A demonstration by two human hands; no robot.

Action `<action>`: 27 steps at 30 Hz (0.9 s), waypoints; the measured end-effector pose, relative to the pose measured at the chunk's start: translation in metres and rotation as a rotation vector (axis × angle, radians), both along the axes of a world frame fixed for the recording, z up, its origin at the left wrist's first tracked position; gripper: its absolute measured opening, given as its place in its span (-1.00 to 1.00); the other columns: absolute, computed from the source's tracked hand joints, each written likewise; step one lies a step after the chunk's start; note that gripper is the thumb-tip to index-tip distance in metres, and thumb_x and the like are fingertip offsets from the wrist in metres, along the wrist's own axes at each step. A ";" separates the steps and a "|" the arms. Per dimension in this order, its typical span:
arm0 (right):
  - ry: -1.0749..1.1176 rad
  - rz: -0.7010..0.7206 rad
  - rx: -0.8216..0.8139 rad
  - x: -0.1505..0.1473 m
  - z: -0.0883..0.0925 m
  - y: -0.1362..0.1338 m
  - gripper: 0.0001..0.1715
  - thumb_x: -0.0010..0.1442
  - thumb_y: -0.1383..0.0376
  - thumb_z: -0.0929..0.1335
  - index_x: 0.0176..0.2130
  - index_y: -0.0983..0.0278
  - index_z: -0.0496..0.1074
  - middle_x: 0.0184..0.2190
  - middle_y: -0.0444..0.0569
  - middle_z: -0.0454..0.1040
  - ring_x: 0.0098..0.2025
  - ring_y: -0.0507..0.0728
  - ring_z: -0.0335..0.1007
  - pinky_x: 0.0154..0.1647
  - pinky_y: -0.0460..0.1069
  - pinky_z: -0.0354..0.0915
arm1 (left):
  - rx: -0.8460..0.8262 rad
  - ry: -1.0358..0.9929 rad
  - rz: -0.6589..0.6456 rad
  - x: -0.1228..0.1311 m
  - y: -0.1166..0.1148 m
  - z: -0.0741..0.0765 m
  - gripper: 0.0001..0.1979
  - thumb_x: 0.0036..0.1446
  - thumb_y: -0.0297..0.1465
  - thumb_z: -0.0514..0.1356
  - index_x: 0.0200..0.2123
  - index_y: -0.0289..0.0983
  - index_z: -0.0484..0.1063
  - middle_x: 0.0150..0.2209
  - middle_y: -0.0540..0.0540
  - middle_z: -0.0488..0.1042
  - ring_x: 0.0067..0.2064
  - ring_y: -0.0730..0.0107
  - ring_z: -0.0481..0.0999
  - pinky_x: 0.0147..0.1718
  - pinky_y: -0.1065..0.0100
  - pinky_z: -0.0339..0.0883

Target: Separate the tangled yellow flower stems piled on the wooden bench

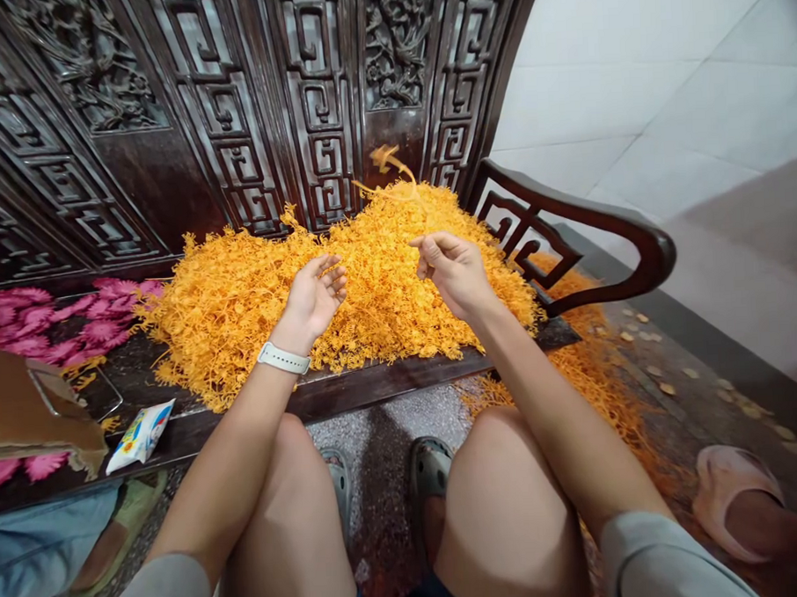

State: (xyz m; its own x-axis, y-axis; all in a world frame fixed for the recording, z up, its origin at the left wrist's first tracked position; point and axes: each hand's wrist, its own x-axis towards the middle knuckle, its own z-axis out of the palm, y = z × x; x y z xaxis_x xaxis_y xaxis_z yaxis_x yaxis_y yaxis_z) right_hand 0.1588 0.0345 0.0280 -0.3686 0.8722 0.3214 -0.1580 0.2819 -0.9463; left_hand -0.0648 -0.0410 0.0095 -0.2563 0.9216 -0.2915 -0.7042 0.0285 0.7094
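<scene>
A heap of orange artificial-flower pieces (386,312) covers the right part of the dark carved wooden bench (389,380). My left hand (312,295), with a pale watch band (283,358) on the wrist, is palm up above the heap, its fingers loosely curled and apart, holding nothing. Over the heap's right half, my right hand (453,268) has bent, slightly parted fingers with nothing visible in them. One blurred orange piece with a thin stem (385,160) is in the air beyond my right hand, above the top of the heap, apart from both hands.
Pink artificial flowers (102,331), a cardboard box (33,402) and a white-and-blue packet (142,435) are at the left. The curved armrest (634,240) bounds the bench's right end. More orange pieces (594,396) lie on the floor. Other people's feet (743,495) show at both sides.
</scene>
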 end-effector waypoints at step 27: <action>0.157 0.025 -0.318 0.001 0.022 -0.022 -0.69 0.10 0.05 0.59 -0.28 0.18 0.59 -0.35 -0.07 0.46 -0.39 0.01 0.27 -0.41 -0.06 0.28 | 0.373 -0.092 -0.466 0.079 -0.077 0.051 -0.10 0.14 0.43 0.04 0.12 -0.16 0.60 0.07 -0.34 0.63 0.29 -0.19 0.51 0.04 0.04 0.54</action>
